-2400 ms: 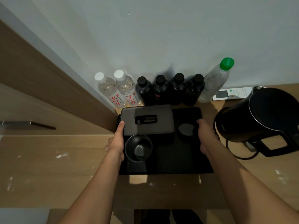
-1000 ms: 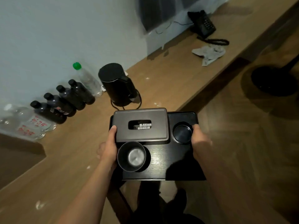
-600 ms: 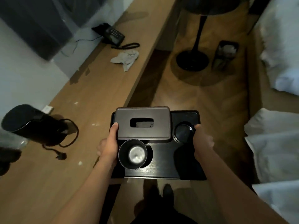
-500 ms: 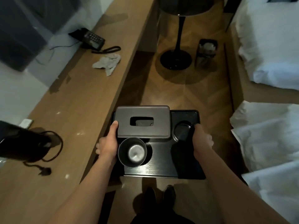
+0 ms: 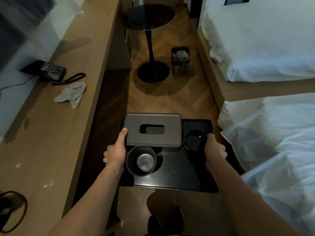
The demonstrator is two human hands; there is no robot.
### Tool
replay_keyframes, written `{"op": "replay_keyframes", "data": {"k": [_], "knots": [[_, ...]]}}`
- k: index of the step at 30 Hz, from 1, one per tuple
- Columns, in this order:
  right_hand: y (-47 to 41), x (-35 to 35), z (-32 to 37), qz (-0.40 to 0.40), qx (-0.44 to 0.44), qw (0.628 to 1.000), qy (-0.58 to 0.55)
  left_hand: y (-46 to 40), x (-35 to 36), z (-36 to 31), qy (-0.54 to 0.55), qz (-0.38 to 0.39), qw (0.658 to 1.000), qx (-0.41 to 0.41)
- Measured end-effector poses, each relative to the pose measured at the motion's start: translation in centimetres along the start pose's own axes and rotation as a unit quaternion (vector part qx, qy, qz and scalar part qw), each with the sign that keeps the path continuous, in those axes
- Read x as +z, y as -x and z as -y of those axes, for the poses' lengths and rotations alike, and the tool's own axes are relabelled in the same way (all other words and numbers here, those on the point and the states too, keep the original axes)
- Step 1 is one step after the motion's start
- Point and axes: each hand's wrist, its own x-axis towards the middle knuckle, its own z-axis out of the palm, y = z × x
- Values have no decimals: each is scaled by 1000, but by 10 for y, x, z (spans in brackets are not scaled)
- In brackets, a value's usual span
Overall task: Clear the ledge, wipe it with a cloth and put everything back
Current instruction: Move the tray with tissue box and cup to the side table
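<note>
- Over the wooden floor (image 5: pixel 170 99), between the ledge (image 5: pixel 51 133) on the left and the beds (image 5: pixel 272 133) on the right, a black tray (image 5: pixel 179 174) is held level.
- Left hand (image 5: pixel 115 154) grips the tray's left edge, thumb against the tissue box (image 5: pixel 152 132).
- Right hand (image 5: pixel 214 150) grips the right edge, beside a dark cup (image 5: pixel 194 140).
- A metal cup (image 5: pixel 141 160) stands at the tray's near left.
- A crumpled cloth (image 5: pixel 71 95) lies on the ledge near a telephone (image 5: pixel 46 70).

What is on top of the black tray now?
On the tray: a tissue box, a metal cup, a dark lidded jar. The box's contents are hidden.
</note>
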Motion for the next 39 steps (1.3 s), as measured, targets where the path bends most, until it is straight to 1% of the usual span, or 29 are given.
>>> {"op": "replay_keyframes", "data": {"k": [9,16,22,26,30,36,39], "knots": [[-24,8,56,15,-3,1000,-24,-12,33,-58,12,17,1000,17],[-55,41,120,11,-12,999,-38,-50,72,-123,16,41,999,22],[-86,78,197,-3,-16,1000,-27,-98,108,-201,0,63,998,29],[-106,103,252,-21,-36,998,-54,-124,135,-255,13,75,996,42],[-129,122,307,-29,-49,997,-53,-145,160,-304,16,75,996,42],[-187,151,378,-19,-32,999,-33,-183,207,-370,16,69,997,41],[-211,169,419,-7,-42,999,-19,-201,230,-401,17,66,997,26]]}}
